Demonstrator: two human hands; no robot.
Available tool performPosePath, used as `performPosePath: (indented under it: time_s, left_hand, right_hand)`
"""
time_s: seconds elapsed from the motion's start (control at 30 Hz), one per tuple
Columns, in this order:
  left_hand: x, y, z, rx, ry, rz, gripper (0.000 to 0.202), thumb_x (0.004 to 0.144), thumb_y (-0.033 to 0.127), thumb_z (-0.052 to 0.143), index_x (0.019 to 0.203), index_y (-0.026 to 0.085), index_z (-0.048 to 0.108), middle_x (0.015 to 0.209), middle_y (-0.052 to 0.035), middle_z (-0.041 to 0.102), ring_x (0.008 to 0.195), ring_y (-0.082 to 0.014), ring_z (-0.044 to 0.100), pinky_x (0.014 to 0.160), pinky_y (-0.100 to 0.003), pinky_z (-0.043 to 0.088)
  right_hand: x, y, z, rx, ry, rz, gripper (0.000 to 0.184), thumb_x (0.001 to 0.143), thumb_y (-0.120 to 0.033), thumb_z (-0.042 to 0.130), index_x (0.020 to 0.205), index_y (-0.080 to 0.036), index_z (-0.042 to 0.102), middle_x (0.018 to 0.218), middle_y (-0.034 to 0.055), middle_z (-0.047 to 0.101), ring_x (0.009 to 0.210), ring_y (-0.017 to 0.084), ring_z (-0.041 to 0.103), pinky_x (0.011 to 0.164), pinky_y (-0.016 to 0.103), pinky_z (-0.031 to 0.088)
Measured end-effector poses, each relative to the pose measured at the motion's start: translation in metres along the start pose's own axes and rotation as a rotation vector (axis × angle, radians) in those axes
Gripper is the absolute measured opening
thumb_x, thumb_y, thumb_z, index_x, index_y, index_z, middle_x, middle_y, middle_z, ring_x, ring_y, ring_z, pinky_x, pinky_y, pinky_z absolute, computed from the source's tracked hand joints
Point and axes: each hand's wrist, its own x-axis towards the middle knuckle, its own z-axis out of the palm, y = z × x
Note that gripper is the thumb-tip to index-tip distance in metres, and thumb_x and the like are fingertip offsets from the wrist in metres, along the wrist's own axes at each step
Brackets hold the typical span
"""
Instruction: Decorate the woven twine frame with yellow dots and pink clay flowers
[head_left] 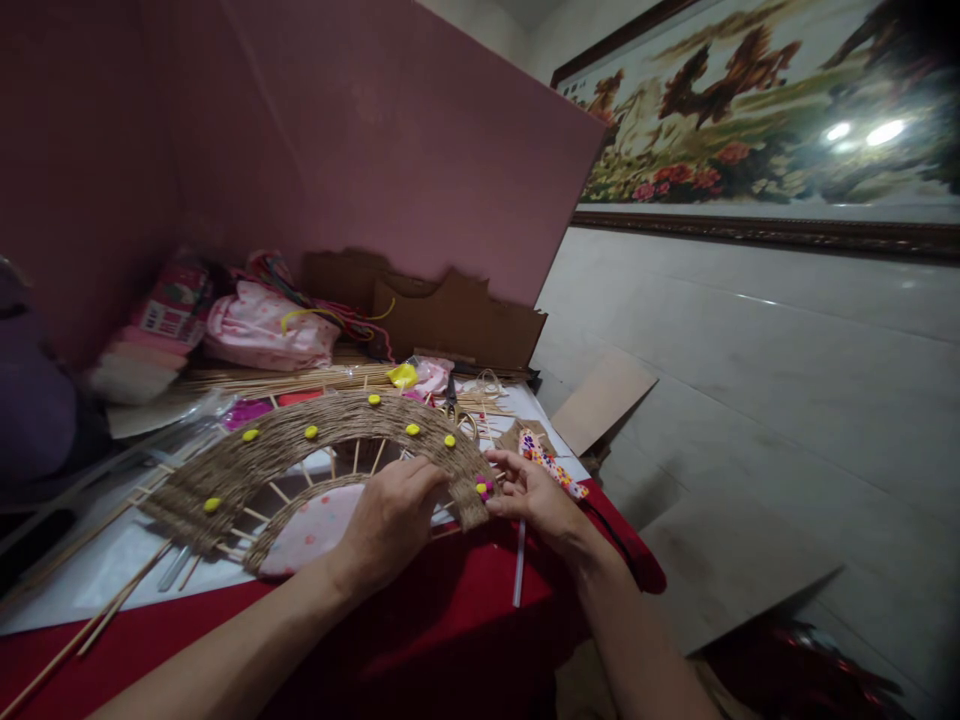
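Note:
A half-round fan of jute twine wound over thin wooden sticks [300,445] lies on the table, dotted with small yellow beads. My left hand [394,520] rests on its right end, fingers curled down on the weave. My right hand [536,495] pinches a small pink and yellow bead [484,488] against the fan's right edge. A floral-patterned tool with a black cord [551,465] lies just behind my right hand. A pale pink patterned piece [311,530] sits inside the arch.
A red cloth [450,620] covers the table's front. Loose bamboo sticks [285,378], pink bags [262,325], cardboard pieces [457,320] and scissors [451,392] lie behind. A pink board stands at the back. Cardboard sheets lie on the floor to the right.

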Motion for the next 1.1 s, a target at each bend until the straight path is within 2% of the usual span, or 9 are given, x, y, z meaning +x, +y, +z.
performPosePath:
  time_s: [0.1, 0.23, 0.33, 0.67, 0.83, 0.93, 1.0, 1.1]
  left_hand:
    - [0.000, 0.000, 0.000, -0.003, -0.005, 0.004, 0.017, 0.084, 0.007, 0.046, 0.079, 0.012, 0.061, 0.070, -0.0049, 0.060, 0.066, -0.0157, 0.054, 0.062, -0.029, 0.044]
    - [-0.001, -0.001, 0.001, -0.001, 0.008, 0.017, 0.016, 0.084, 0.007, 0.047, 0.081, 0.013, 0.061, 0.070, -0.0047, 0.060, 0.067, -0.0162, 0.054, 0.061, -0.029, 0.044]
    - [0.000, 0.000, 0.000, -0.002, 0.010, 0.019, 0.016, 0.083, 0.006, 0.047, 0.080, 0.012, 0.062, 0.069, -0.0047, 0.060, 0.066, -0.0163, 0.054, 0.060, -0.029, 0.044]
    - [0.000, 0.001, 0.000, 0.010, 0.005, 0.019, 0.017, 0.083, 0.007, 0.047, 0.079, 0.012, 0.062, 0.068, -0.0056, 0.060, 0.064, -0.0169, 0.054, 0.059, -0.030, 0.044]
    - [0.001, 0.001, 0.000, -0.025, 0.033, 0.019, 0.016, 0.085, 0.009, 0.046, 0.081, 0.012, 0.061, 0.070, -0.0059, 0.060, 0.066, -0.0165, 0.054, 0.061, -0.030, 0.044]
    - [0.002, 0.002, -0.002, -0.095, 0.085, -0.013, 0.015, 0.086, 0.013, 0.046, 0.084, 0.012, 0.060, 0.072, -0.0056, 0.060, 0.067, -0.0153, 0.054, 0.062, -0.029, 0.043]
    - [0.003, 0.003, -0.004, -0.184, 0.118, -0.060, 0.015, 0.086, 0.016, 0.046, 0.087, 0.013, 0.061, 0.074, -0.0051, 0.060, 0.068, -0.0147, 0.054, 0.063, -0.029, 0.043]
    - [0.006, 0.005, -0.010, -0.454, 0.111, -0.240, 0.015, 0.085, 0.022, 0.051, 0.091, 0.015, 0.063, 0.080, -0.0058, 0.063, 0.073, -0.0148, 0.056, 0.067, -0.029, 0.044]
  right_hand:
    - [-0.002, -0.003, 0.002, -0.028, -0.013, 0.002, 0.059, 0.053, -0.014, 0.080, 0.107, -0.019, 0.056, 0.095, 0.0021, 0.064, 0.081, 0.014, 0.062, 0.071, 0.026, 0.049]
    - [-0.001, -0.001, 0.007, -0.076, 0.068, -0.023, 0.048, 0.062, -0.024, 0.076, 0.106, -0.018, 0.057, 0.083, -0.0006, 0.062, 0.070, 0.011, 0.059, 0.065, 0.023, 0.047]
    - [0.002, 0.003, 0.009, -0.073, 0.083, -0.042, 0.043, 0.065, -0.027, 0.075, 0.104, -0.018, 0.058, 0.079, -0.0016, 0.062, 0.066, 0.010, 0.058, 0.064, 0.023, 0.047]
    - [0.003, 0.003, 0.010, -0.075, 0.098, -0.038, 0.040, 0.066, -0.029, 0.074, 0.101, -0.018, 0.060, 0.076, -0.0020, 0.061, 0.065, 0.010, 0.058, 0.064, 0.022, 0.047]
    - [0.003, 0.005, 0.011, -0.048, 0.072, -0.049, 0.050, 0.060, -0.029, 0.078, 0.103, -0.017, 0.057, 0.081, 0.0000, 0.063, 0.068, 0.011, 0.059, 0.065, 0.023, 0.047]
    - [0.005, 0.007, 0.011, -0.110, 0.149, -0.061, 0.050, 0.061, -0.035, 0.076, 0.103, -0.017, 0.055, 0.076, -0.0010, 0.060, 0.063, 0.012, 0.059, 0.062, 0.025, 0.046]
    - [0.007, 0.008, 0.011, -0.228, 0.240, -0.108, 0.045, 0.066, -0.039, 0.071, 0.101, -0.016, 0.056, 0.075, 0.0000, 0.059, 0.063, 0.014, 0.059, 0.063, 0.028, 0.047]
    - [0.004, 0.005, 0.013, -0.496, 0.395, -0.273, 0.034, 0.072, -0.035, 0.064, 0.100, -0.016, 0.059, 0.088, 0.0066, 0.061, 0.081, 0.020, 0.060, 0.071, 0.033, 0.048]
